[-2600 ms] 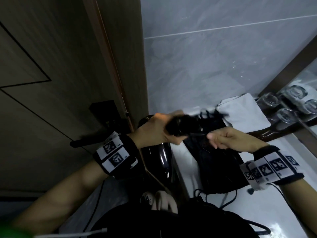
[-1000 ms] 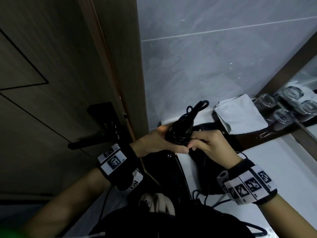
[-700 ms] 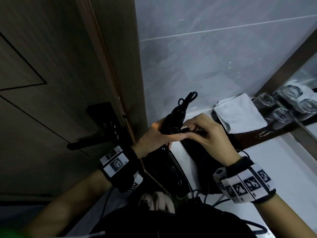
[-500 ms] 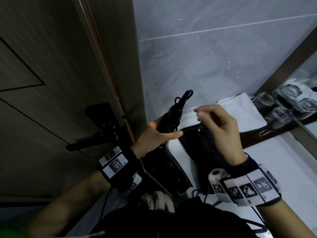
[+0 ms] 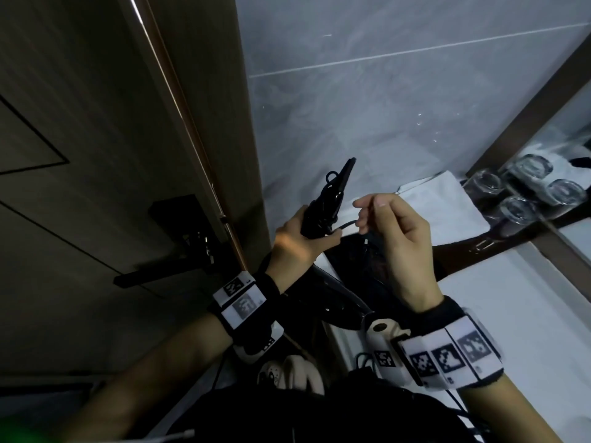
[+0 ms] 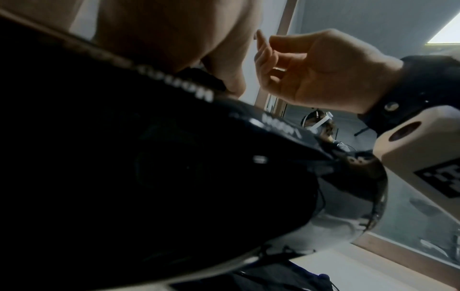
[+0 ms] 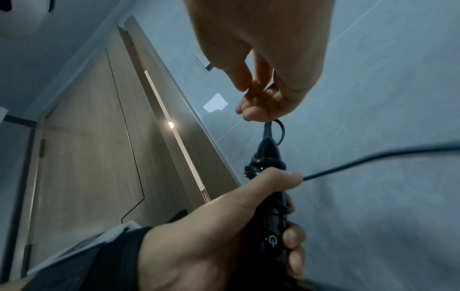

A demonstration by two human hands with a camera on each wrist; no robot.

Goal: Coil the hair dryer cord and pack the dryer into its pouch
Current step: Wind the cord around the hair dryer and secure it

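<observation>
Left hand [image 5: 295,243] wrapped around the handle of the black hair dryer [image 5: 323,215], thumb lying across the front and pinning the cord [image 5: 347,224] against it; handle pointing up and away, glossy barrel hanging below the wrist toward the near edge of the counter [image 5: 527,298]. Several turns of cord wound tight around the upper handle, with a small loop sticking out at the tip. Right hand [image 5: 396,241] raised just right of the handle, fingers curled, thumb and forefinger pinching the loose run of cord that stretches from the left thumb across to it. Black pouch [image 5: 358,263] lying on the white counter directly under the right hand, mostly hidden by it. Farther right, a folded white towel [image 5: 441,206] against the grey tiled wall [image 5: 383,107], and upturned drinking glasses [image 5: 515,209] beside a mirror. At left, a dark wooden door [image 5: 80,155] with a black lever handle [image 5: 153,276].
</observation>
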